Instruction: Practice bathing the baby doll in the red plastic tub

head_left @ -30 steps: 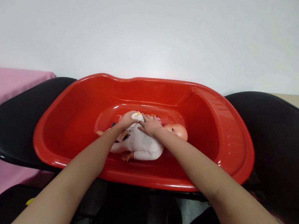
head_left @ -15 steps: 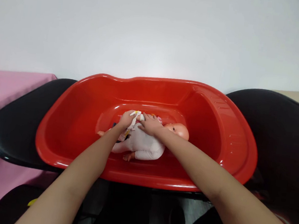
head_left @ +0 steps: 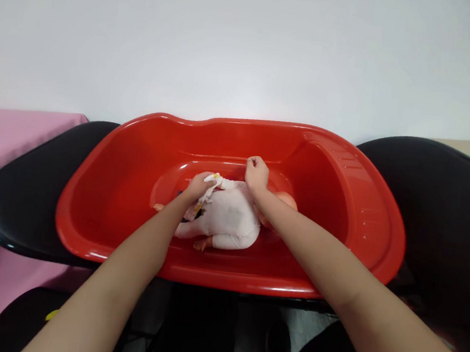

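A glossy red plastic tub (head_left: 108, 185) stands before you, between rounded black shapes at its left (head_left: 18, 198) and right (head_left: 436, 219). Behind it rises a plain white wall (head_left: 248, 48); pink cloth (head_left: 21, 131) covers a surface at far left. In the tub, a white-clothed plastic baby doll (head_left: 233, 215) lies with its head to the right. Your left hand (head_left: 199, 186) pinches white cloth with yellow marks (head_left: 214, 179). Your right hand (head_left: 257, 174) is curled above the doll's shoulder; whether it holds anything, you cannot tell.
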### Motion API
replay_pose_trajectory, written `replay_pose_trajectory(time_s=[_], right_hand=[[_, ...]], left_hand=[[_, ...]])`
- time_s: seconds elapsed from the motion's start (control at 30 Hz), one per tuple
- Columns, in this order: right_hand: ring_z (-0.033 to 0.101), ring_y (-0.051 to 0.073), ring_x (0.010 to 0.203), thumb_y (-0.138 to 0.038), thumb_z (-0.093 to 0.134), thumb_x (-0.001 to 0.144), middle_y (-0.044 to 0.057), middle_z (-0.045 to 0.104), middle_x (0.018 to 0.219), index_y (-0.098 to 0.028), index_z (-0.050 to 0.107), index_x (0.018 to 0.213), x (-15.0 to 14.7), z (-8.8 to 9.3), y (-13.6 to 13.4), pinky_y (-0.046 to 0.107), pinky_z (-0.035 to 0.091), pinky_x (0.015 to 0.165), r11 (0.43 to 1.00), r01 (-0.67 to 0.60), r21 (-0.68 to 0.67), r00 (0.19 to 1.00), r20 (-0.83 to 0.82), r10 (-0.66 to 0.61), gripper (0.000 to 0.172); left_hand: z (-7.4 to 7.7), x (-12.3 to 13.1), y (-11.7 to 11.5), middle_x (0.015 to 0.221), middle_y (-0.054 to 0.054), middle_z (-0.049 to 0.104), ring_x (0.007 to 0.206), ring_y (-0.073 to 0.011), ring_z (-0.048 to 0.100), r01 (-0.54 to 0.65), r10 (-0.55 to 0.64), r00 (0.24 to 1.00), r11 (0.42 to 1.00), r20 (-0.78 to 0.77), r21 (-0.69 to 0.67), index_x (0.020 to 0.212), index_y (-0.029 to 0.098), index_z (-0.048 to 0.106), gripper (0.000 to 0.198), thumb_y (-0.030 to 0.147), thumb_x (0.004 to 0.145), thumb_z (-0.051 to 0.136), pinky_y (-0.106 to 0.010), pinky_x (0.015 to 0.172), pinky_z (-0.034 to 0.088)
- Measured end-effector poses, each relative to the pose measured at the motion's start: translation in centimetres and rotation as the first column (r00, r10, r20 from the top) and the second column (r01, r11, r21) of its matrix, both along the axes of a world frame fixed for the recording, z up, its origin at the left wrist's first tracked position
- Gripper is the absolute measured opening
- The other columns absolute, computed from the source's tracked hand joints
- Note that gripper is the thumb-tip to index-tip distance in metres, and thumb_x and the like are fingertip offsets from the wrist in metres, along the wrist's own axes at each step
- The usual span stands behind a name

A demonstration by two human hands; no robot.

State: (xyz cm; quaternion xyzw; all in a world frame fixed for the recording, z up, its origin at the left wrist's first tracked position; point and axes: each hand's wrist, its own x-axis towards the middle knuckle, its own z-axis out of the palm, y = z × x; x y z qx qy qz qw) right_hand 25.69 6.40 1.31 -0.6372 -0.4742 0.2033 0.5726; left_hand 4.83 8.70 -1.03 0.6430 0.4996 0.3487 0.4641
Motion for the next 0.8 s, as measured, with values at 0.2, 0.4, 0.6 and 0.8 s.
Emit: replay_pose_trajectory(time_s=[0.2,0.4,0.6,0.8], right_hand=[[0.054,0.017,0.083,-0.031,0.043,0.088,0.003,0.063,0.091,-0.021,0.054,0.084,0.5,0.7,-0.5,0.026,0.043,0.075,0.999,0.041,-0.015,0.987,-0.153,-0.042,0.015],[0.054,0.017,0.082,-0.030,0.042,0.087,0.002,0.056,0.083,-0.023,0.051,0.083,1.5,1.2,-0.8,0.025,0.043,0.070,0.997,0.002,-0.076,0.976,-0.218,-0.018,0.013],[0.052,0.020,0.073,-0.035,0.050,0.086,0.000,0.053,0.070,-0.025,0.053,0.078,1.0,0.4,-1.4,0.032,0.045,0.068,0.975,-0.071,-0.209,0.981,-0.190,0.031,0.013],[0.049,0.022,0.064,-0.055,0.066,0.083,0.002,0.050,0.054,-0.029,0.055,0.063,2.4,-3.9,-5.3,0.041,0.044,0.067,0.947,-0.190,-0.260,0.969,-0.208,0.137,0.035]], left_hand=[[0.3,0.8,-0.6,0.071,-0.001,0.058,0.064,-0.0159,0.053,-0.147,0.150,0.984,0.988,0.093,-0.036,0.079,0.020,0.058,0.019,0.035,0.084,0.069,-0.029,0.059,0.050],[0.4,1.0,-0.5,0.078,-0.003,0.063,0.064,-0.0183,0.057,-0.132,0.151,0.983,0.975,0.100,-0.177,0.093,0.021,0.063,0.016,0.028,0.079,0.067,-0.034,0.057,0.054],[0.0,0.4,-0.2,0.084,-0.004,0.067,0.070,-0.0190,0.060,-0.098,0.106,0.987,0.993,0.122,-0.067,0.098,0.019,0.067,0.029,0.028,0.071,0.071,-0.032,0.060,0.053],[-0.7,0.3,0.3,0.079,-0.002,0.066,0.069,-0.0168,0.058,-0.119,0.123,0.986,0.992,0.114,-0.036,0.089,0.019,0.065,0.018,0.032,0.078,0.070,-0.028,0.061,0.048]])
